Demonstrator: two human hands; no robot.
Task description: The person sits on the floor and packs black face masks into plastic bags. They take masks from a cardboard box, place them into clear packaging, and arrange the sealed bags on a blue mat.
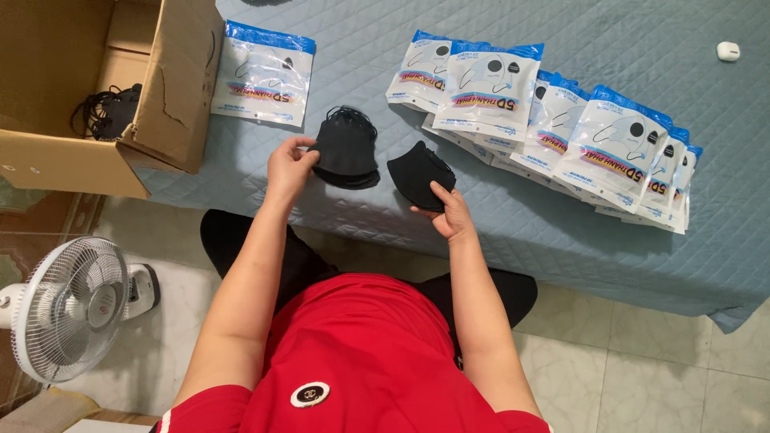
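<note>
A quilted blue-grey bed (561, 224) is spread with things. An open cardboard box (96, 96) sits at its left corner, black masks inside. A row of bagged masks (561, 132) is fanned out to the right; one bag (265, 74) lies apart. A stack of masks (346, 148) is pinched by the left hand (290, 167). A single mask (419, 174) is gripped by the right hand (449, 212), just beside the stack.

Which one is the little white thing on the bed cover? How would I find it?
Start at the blue quilted cover and follow the long row of mask packets toward its far right end. Past them, near the top right corner, sits the small white case, alone, rounded and plain, unlike the flat printed packets.
</note>
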